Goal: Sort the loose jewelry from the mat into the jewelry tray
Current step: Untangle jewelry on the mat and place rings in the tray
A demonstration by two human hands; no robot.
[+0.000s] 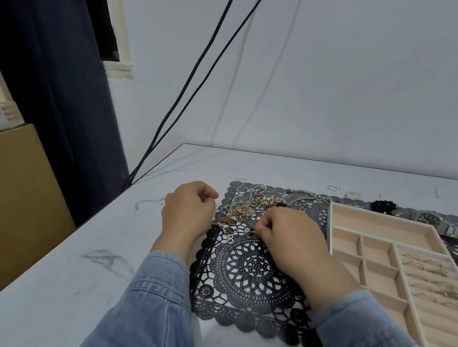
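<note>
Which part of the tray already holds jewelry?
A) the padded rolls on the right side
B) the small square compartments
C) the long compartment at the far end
A: several rings sit between the padded rolls of the tray, and the other compartments show only bare lining.

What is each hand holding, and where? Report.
Right hand pinches a small dark piece on the mat; which part is too small to tell. Left hand, curled, holds nothing visible.
</note>
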